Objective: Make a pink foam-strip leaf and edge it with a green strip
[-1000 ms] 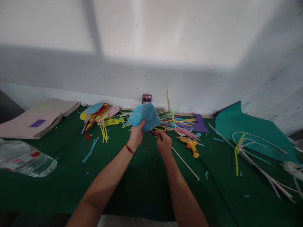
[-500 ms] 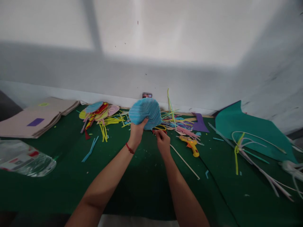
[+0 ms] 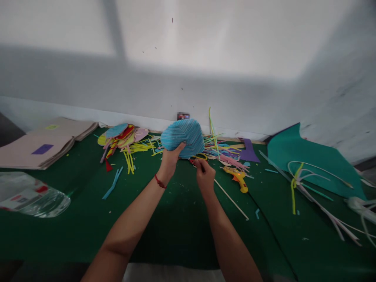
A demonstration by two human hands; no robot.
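Observation:
My left hand [image 3: 169, 161], with a red string at the wrist, is closed on the lower edge of a light blue ribbed foam piece [image 3: 183, 137], which it holds upright above the green table cover [image 3: 164, 219]. My right hand [image 3: 205, 175] is pinched shut just below and to the right of it, over a yellow-handled pair of scissors [image 3: 199, 158] that lies half hidden; what the fingers pinch is too small to name. A long pale stick [image 3: 230, 199] runs from beside this hand toward the front right.
A yellow glue gun [image 3: 237, 178] lies right of my right hand. Coloured foam strips and shapes [image 3: 125, 139] are heaped along the wall. An open brown book [image 3: 44, 143] and a clear plastic bottle [image 3: 31, 194] are at the left, a teal foam sheet [image 3: 305, 160] at the right.
My left hand has raised and turned the blue ribbed piece a little to the right. My right hand has stayed pinched in nearly the same spot.

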